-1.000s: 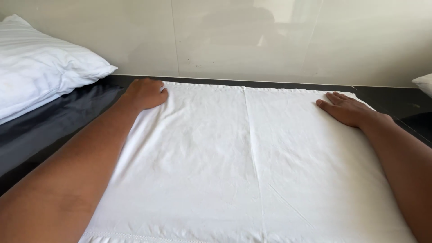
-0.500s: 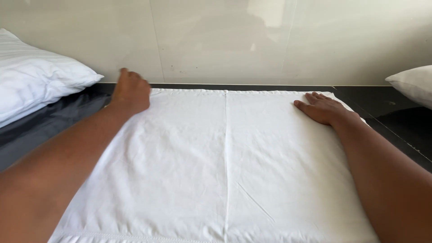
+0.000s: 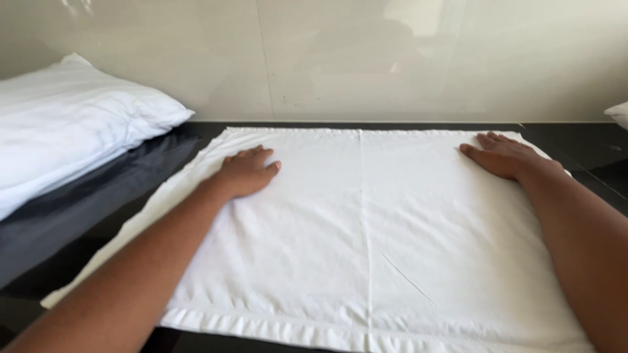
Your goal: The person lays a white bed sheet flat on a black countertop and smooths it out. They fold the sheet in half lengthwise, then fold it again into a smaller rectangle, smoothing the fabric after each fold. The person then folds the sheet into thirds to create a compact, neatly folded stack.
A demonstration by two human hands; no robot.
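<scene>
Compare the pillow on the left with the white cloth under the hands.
The pillow is plump and rumpled; the white cloth lies flat with a centre crease. The pillow is untouched; the cloth has the left hand and right hand palm-down on it. Both are white, on the dark surface.

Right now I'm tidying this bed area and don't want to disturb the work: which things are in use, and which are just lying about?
In use:
- white pillowcase, spread flat
- left hand, palm down on it
- right hand, flat near its far right corner

Lying about:
- white pillow at left
- dark sheet beneath it
- another pillow's corner, far right
</scene>
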